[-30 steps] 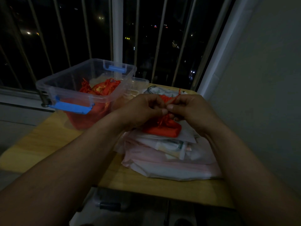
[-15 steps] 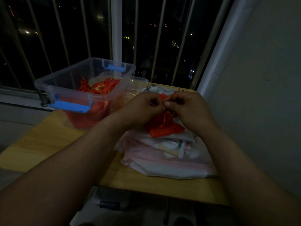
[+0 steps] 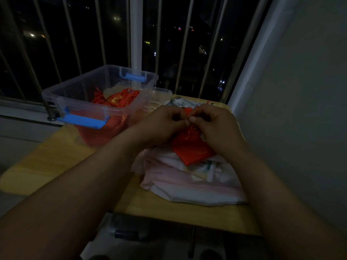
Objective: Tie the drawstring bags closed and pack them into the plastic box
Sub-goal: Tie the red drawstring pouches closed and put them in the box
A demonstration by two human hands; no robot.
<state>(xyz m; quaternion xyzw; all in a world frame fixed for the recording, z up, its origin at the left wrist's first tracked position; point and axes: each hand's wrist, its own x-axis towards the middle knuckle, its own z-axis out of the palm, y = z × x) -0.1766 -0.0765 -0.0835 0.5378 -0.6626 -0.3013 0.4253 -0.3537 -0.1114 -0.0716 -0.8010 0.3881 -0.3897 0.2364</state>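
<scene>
A small red drawstring bag [image 3: 191, 149] hangs between my hands above a pile of pale packets. My left hand [image 3: 161, 124] and my right hand [image 3: 214, 124] meet at the bag's gathered neck, fingers curled, each pinching the thin red drawstring. The knot itself is hidden behind my fingertips. To the left stands a clear plastic box [image 3: 78, 94] with blue latches, holding several red drawstring bags [image 3: 116, 98].
A stack of pale pink and white packets [image 3: 187, 182] lies on the wooden table [image 3: 56, 158] under my hands. The box lid [image 3: 161, 94] leans behind the box. Window bars run along the back and a wall closes the right side.
The bag has lifted slightly off the pile and tilted so it hangs from its neck. My hands stay together at the drawstring and shifted a little.
</scene>
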